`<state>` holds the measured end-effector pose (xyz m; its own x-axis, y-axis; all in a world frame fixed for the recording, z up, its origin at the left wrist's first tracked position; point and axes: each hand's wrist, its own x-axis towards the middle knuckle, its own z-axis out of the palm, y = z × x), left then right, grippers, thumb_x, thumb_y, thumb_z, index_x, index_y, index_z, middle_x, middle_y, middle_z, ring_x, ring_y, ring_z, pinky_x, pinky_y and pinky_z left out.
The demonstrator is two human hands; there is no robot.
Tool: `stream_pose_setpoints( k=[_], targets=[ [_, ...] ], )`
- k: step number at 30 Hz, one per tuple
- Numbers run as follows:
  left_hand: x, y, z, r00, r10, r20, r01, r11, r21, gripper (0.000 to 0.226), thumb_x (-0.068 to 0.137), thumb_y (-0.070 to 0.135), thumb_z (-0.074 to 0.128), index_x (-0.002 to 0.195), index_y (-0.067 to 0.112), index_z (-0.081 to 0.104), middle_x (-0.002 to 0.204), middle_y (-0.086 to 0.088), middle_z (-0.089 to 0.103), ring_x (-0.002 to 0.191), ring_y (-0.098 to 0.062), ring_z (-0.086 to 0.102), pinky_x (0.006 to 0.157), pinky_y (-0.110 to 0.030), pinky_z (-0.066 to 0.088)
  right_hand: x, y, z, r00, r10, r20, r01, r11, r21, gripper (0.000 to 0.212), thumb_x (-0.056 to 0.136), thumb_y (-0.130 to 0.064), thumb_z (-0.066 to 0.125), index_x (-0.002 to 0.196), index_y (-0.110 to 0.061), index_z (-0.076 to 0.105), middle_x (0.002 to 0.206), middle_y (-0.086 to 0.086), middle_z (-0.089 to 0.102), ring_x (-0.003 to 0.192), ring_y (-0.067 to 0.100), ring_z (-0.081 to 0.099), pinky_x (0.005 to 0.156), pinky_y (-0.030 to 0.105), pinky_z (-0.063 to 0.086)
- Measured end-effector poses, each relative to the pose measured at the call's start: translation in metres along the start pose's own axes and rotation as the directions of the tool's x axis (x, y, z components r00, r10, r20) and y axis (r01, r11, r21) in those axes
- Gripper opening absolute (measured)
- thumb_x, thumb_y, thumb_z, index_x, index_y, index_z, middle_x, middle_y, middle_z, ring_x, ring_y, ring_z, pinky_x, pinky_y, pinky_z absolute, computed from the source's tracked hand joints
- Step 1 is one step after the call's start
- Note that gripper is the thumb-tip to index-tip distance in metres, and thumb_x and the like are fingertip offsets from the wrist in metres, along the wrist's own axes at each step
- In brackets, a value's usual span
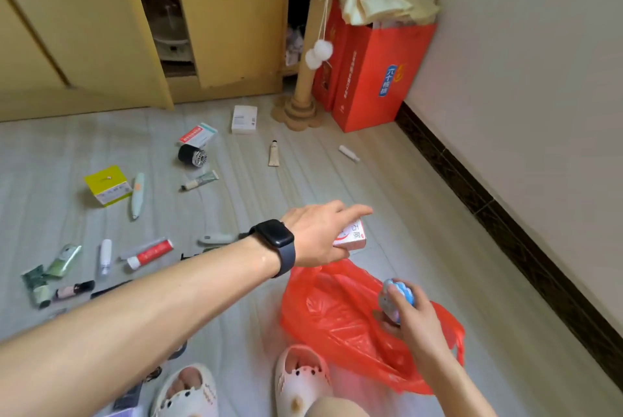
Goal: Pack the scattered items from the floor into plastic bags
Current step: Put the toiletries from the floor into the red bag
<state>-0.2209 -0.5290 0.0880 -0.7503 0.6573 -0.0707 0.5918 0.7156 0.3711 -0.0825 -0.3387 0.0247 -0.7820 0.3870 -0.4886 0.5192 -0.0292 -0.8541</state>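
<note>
My left hand (320,234), with a black watch on the wrist, reaches forward and grips a small white and red box (354,237) just above the floor. Below it a red plastic bag (337,312) lies crumpled on the floor. My right hand (414,315) holds a small round blue and pink item (396,297) over the bag. Scattered on the floor to the left are a red and white tube (150,253), a yellow box (108,189), a white pen-shaped device (137,194), green tubes (64,260) and small bottles.
Farther off lie a white box (244,119), a cream tube (273,154), a black round device (192,154) and a white stick (349,153). A cat scratching post (305,79) and red cartons (371,76) stand by the wall. Yellow cabinets are behind. My slippered feet (242,386) are at the bottom.
</note>
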Motion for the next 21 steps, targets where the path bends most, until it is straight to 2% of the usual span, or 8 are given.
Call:
stream_pose_setpoints(
  k=[4, 7, 9, 12, 15, 17, 19, 21],
  targets=[
    [0.025, 0.04, 0.07, 0.971, 0.133, 0.197, -0.153, 0.984, 0.094, 0.068, 0.086, 0.032, 0.061, 0.144, 0.041, 0.028, 0.123, -0.001, 0.051, 0.106, -0.031, 0.058, 0.072, -0.038, 0.042, 0.014, 0.056, -0.023, 0.992, 0.128, 0.019, -0.127, 0.991, -0.048, 0.019, 0.096, -0.025, 0.062, 0.112, -0.016, 0.061, 0.066, 0.001, 0.057, 0.056, 0.012, 0.055, 0.053, 0.028, 0.044],
    [0.03, 0.04, 0.127, 0.921, 0.152, 0.36, -0.233, 0.953, 0.194, 0.056, 0.092, 0.025, 0.055, 0.143, 0.033, 0.032, 0.126, -0.008, 0.051, 0.108, -0.035, 0.056, 0.077, -0.042, 0.041, 0.029, 0.086, -0.023, 0.984, 0.177, -0.003, -0.176, 0.975, -0.137, 0.022, 0.095, -0.025, 0.063, 0.116, -0.027, 0.059, 0.071, 0.001, 0.064, 0.061, 0.015, 0.057, 0.058, 0.03, 0.047],
    [0.029, 0.033, 0.154, 0.903, 0.126, 0.41, -0.25, 0.932, 0.263, 0.052, 0.097, 0.017, 0.047, 0.145, 0.03, 0.031, 0.13, -0.011, 0.05, 0.112, -0.036, 0.055, 0.084, -0.042, 0.041, 0.04, 0.102, -0.022, 0.981, 0.196, -0.012, -0.193, 0.955, -0.224, 0.025, 0.095, -0.026, 0.062, 0.119, -0.032, 0.056, 0.08, 0.003, 0.068, 0.064, 0.014, 0.059, 0.063, 0.03, 0.05],
    [0.023, 0.018, 0.181, 0.897, 0.061, 0.437, -0.215, 0.925, 0.312, 0.049, 0.101, 0.014, 0.039, 0.147, 0.027, 0.029, 0.138, -0.014, 0.047, 0.117, -0.036, 0.052, 0.089, -0.041, 0.04, 0.054, 0.116, -0.015, 0.982, 0.188, -0.001, -0.173, 0.903, -0.392, 0.04, 0.096, -0.029, 0.057, 0.135, -0.029, 0.051, 0.109, 0.004, 0.069, 0.085, 0.013, 0.061, 0.083, 0.035, 0.051],
    [0.014, 0.007, 0.192, 0.918, -0.026, 0.395, -0.127, 0.926, 0.356, 0.055, 0.1, 0.012, 0.04, 0.151, 0.022, 0.021, 0.146, -0.016, 0.038, 0.12, -0.037, 0.05, 0.095, -0.041, 0.04, 0.065, 0.111, -0.002, 0.985, 0.173, 0.024, -0.139, 0.861, -0.489, 0.046, 0.098, -0.027, 0.054, 0.143, -0.02, 0.045, 0.13, -0.001, 0.059, 0.112, 0.018, 0.059, 0.1, 0.032, 0.045],
    [0.009, 0.004, 0.188, 0.941, -0.071, 0.331, -0.067, 0.92, 0.387, 0.06, 0.099, 0.01, 0.04, 0.154, 0.016, 0.018, 0.158, -0.016, 0.018, 0.132, -0.038, 0.039, 0.103, -0.044, 0.036, 0.07, 0.101, 0.008, 0.981, 0.186, 0.045, -0.144, 0.87, -0.471, 0.051, 0.096, -0.026, 0.057, 0.145, -0.017, 0.043, 0.133, -0.002, 0.057, 0.113, 0.018, 0.059, 0.101, 0.033, 0.045],
    [0.012, 0.002, 0.183, 0.954, -0.016, 0.298, -0.128, 0.879, 0.459, 0.057, 0.099, 0.014, 0.042, 0.153, 0.012, 0.024, 0.163, -0.011, 0.002, 0.144, -0.034, 0.019, 0.115, -0.049, 0.023, 0.073, 0.091, 0.011, 0.981, 0.177, 0.086, -0.125, 0.899, -0.421, 0.052, 0.094, -0.017, 0.06, 0.144, -0.015, 0.045, 0.132, -0.004, 0.056, 0.112, 0.014, 0.056, 0.097, 0.029, 0.043],
    [0.014, -0.001, 0.168, 0.95, 0.066, 0.306, -0.228, 0.815, 0.533, 0.05, 0.097, 0.023, 0.047, 0.146, 0.015, 0.041, 0.163, -0.005, 0.004, 0.148, -0.027, 0.011, 0.118, -0.052, 0.012, 0.069, 0.079, 0.013, 0.982, 0.13, 0.136, -0.061, 0.904, -0.424, 0.056, 0.088, -0.003, 0.06, 0.141, -0.016, 0.048, 0.132, -0.003, 0.058, 0.111, 0.009, 0.059, 0.095, 0.025, 0.044]
  ],
)
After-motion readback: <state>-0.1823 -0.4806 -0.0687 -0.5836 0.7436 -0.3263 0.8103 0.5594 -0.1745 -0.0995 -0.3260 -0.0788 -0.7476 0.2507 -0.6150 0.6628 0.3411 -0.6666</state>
